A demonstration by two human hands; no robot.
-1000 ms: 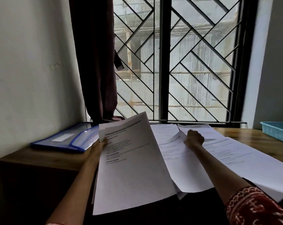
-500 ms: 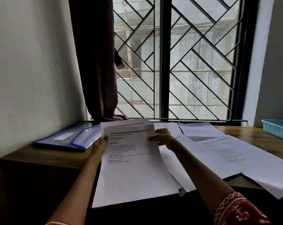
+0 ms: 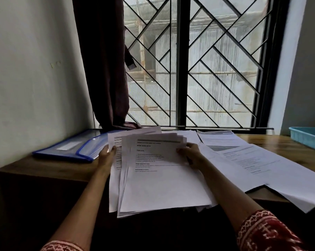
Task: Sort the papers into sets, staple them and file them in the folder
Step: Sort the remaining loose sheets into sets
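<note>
Papers (image 3: 162, 178) fanned at frame centre, held at both sides: left hand (image 3: 107, 156) thumb clamped on the left edge, right hand (image 3: 191, 154) fingers pinching the right edge. Blue folder (image 3: 71, 147) lies left.

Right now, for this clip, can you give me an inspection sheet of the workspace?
Surface: wooden desk, partly covered in paper.
Job's things: fanned stack held in both hands, overhanging the near edge; loose sheets spread to the right; blue folder at the left, by the wall. No stapler seen.
Clutter: teal tray at the far right.
Hands: left hand grips the stack's left edge; right hand grips its upper right.
Cables: nothing seen.
Surroundings: barred window, dark curtain, pale walls.
</note>
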